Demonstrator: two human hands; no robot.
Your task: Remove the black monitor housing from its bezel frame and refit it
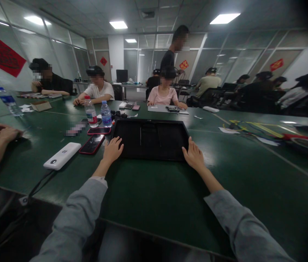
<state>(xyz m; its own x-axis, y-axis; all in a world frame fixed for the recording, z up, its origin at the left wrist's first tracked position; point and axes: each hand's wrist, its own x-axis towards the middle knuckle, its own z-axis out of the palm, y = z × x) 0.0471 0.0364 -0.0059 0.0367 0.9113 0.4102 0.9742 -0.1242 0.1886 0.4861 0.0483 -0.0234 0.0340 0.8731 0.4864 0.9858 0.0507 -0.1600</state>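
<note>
Black panel [150, 142] — left hand [112, 150] and right hand [194, 156] touching opposite ends — cannot tell whether fingers clamp.

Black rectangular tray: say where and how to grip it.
The black rectangular tray is probably best gripped by its two short sides, one hand from left, one from right: it lies flat and broad, with a raised rim. The left hand and right hand are there.

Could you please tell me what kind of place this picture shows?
It looks like a shared office or workroom, though I cannot be certain. Several people sit around a big green table, a dark monitor stands farther back, and glazed walls enclose the room.
</note>
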